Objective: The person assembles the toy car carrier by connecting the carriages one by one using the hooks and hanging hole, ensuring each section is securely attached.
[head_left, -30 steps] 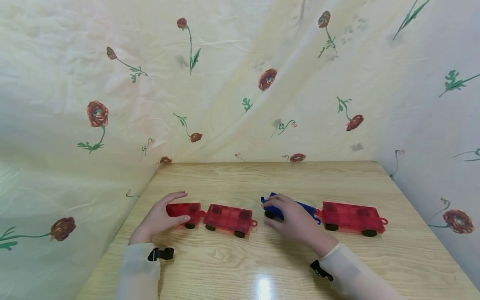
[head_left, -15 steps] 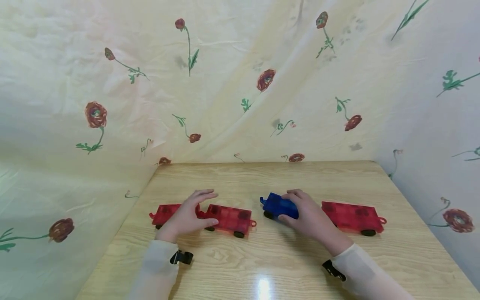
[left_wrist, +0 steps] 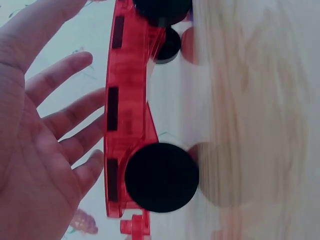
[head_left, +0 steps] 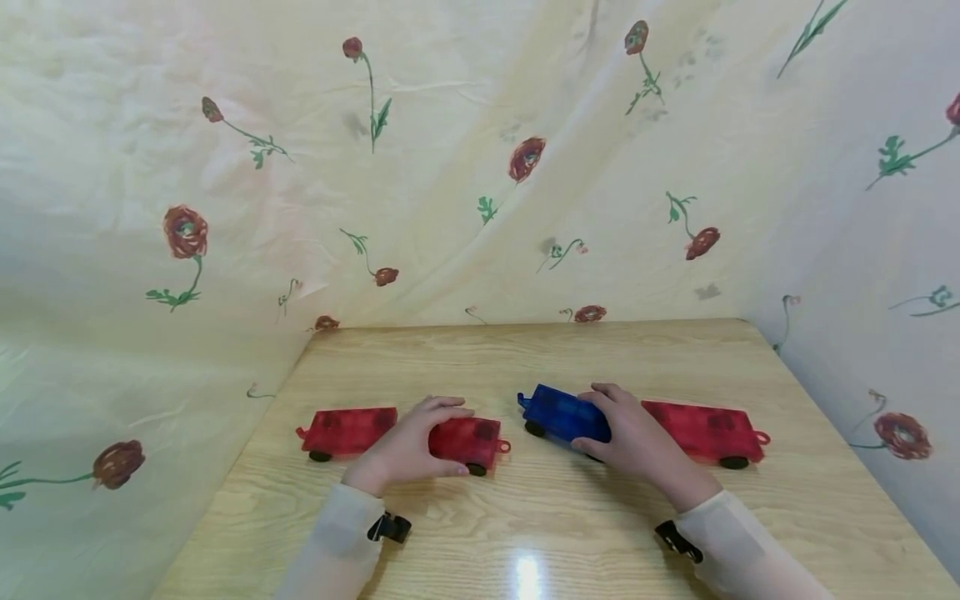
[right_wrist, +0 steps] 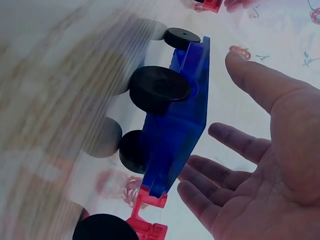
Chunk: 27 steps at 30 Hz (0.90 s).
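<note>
A blue toy wagon [head_left: 558, 414] with black wheels stands slightly angled on the table. Around its right part is my right hand [head_left: 637, 437]; in the right wrist view its fingers are spread, with the thumb apart from the wagon [right_wrist: 175, 120]. My left hand [head_left: 401, 446] straddles a red see-through wagon [head_left: 476, 435], thumb in front and fingers behind. The left wrist view has those fingers loosely extended beside the red wagon [left_wrist: 127, 110]; whether they touch it, I cannot tell. A gap separates this wagon's ring [head_left: 505, 447] from the blue hook [head_left: 522, 401].
Another red wagon [head_left: 348, 429] stands at the far left, its right end near my left hand. A further red wagon [head_left: 705, 429] is on the right; its red coupling [right_wrist: 150, 197] meets the blue wagon's end. Flowered cloth [head_left: 450, 167] hangs behind the wooden table [head_left: 480, 533].
My left hand has moved right, from the far-left red wagon to the one beside it. My right hand has slid right along the blue wagon, uncovering its left end. The wagons look unmoved.
</note>
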{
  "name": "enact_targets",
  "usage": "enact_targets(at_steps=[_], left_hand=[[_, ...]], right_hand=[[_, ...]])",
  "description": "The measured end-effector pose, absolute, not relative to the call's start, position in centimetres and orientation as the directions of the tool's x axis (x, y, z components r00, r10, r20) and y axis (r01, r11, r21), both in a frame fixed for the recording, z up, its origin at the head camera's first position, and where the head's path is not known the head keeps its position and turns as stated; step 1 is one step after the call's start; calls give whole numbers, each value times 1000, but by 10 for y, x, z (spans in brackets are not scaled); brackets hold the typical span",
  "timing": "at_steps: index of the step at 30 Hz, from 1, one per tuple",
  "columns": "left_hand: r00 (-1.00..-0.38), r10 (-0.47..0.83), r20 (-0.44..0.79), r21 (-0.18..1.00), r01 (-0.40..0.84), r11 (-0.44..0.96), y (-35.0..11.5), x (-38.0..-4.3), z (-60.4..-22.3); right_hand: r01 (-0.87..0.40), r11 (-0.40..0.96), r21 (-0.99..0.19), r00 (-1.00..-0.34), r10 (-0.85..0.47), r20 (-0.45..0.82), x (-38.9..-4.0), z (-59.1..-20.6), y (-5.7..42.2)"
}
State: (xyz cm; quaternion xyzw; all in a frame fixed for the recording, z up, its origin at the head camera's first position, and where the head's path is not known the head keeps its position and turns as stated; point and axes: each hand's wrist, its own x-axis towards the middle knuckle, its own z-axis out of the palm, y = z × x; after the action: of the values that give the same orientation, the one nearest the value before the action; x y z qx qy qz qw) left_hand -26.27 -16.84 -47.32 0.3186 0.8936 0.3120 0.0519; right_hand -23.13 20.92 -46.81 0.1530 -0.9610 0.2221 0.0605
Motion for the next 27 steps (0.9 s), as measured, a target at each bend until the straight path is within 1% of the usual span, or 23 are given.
enact_targets(at_steps=[9,16,21,27], left_hand=[[-797,601,56,593,511,622,-159,-256,-473],[-783,620,54,579,530,619,-155,-259,-475],[-779,626,42,578,530,620,-153,-259,-475],[-794,608,18,560,511,652,-153,-259,-479]], right_hand=[[-308,854,-420,-950,-256,176,-232,-470,210],[-300,857,-420,-953,-252,167,-231,-470,210],[-313,852,-419,-949,-263,173,-232,-471,210],[-343,845,-411,-939,-293,181,-231,-473,211]])
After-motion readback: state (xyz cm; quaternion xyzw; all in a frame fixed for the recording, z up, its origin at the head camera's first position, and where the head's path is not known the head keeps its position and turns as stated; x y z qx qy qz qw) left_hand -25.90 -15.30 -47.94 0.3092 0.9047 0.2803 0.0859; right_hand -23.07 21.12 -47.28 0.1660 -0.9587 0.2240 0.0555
